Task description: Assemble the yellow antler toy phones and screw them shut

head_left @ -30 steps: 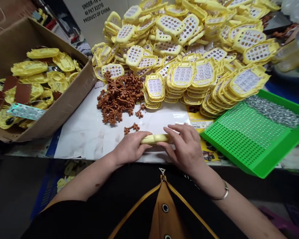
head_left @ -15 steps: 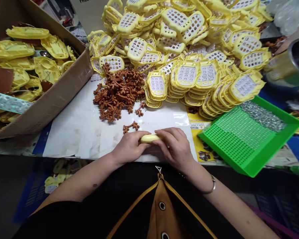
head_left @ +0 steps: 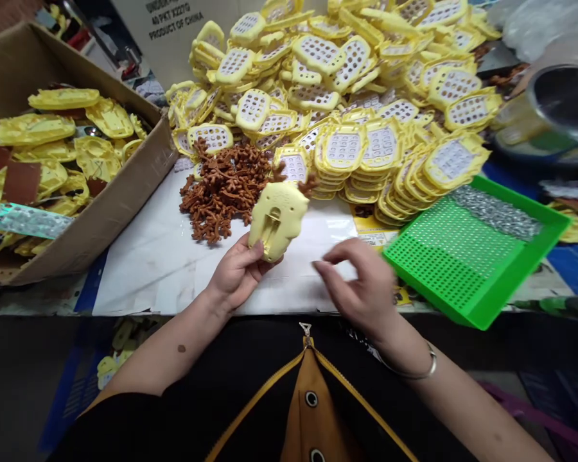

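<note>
Yellow casing (head_left: 278, 221), now upright, pinched in left hand's (head_left: 241, 273) fingers only.

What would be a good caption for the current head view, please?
Left hand holding a yellow shell with brown antlers near a heap of yellow parts.

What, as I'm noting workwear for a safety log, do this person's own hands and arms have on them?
The left hand and right hand are both bare, without gloves. A slim, silver-coloured bangle circles the right wrist; none shows on the left. A black sleeve covers the upper left arm, leaving the forearm uncovered. The right forearm is uncovered too.
</note>
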`<state>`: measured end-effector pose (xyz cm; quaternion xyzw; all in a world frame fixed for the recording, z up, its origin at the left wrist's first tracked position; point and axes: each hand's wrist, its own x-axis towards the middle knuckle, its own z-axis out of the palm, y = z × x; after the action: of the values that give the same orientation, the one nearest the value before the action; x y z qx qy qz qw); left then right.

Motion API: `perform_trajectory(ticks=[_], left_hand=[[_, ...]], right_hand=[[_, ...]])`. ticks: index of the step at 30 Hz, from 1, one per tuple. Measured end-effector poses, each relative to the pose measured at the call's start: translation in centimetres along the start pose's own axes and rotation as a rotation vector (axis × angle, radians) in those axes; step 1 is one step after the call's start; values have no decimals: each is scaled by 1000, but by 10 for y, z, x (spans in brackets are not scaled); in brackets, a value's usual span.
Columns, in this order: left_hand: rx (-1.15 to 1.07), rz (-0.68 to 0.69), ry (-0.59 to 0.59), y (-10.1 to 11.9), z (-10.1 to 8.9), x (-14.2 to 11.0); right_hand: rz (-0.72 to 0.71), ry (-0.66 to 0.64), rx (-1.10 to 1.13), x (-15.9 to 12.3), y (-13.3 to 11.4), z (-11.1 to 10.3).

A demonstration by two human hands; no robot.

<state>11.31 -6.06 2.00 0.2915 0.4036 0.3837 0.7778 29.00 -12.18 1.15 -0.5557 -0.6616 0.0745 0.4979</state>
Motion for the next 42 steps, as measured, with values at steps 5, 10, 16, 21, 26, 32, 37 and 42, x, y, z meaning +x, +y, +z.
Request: perform_trajectory(ticks=[5,10,16,21,26,32,37,42], left_hand=[[-88,-57,-79,-6,11,-4],[24,28,-120,5,10,-8],[-55,102,-17,7,21,-3],[-40,80,-8,-1,28,-6],[70,25,-37,-4,31,-11],[55,25,37,-5,35,-8],[-125,37,110,-3,36,-2],[-119,-16,94,-4,40,-1]], right_hand=[[267,-609,270,11,-3,17],[171,-824,-91,15,-22,6],[93,-694,-388,4,-39,5],[159,-693,-312,3,-40,5],[114,-643,-410,-2,-40,6],[17,-543,-401,-3,-34,7],[-22,-511,-366,-5,-29,6],[-34,-486,-302,-12,-20,4]])
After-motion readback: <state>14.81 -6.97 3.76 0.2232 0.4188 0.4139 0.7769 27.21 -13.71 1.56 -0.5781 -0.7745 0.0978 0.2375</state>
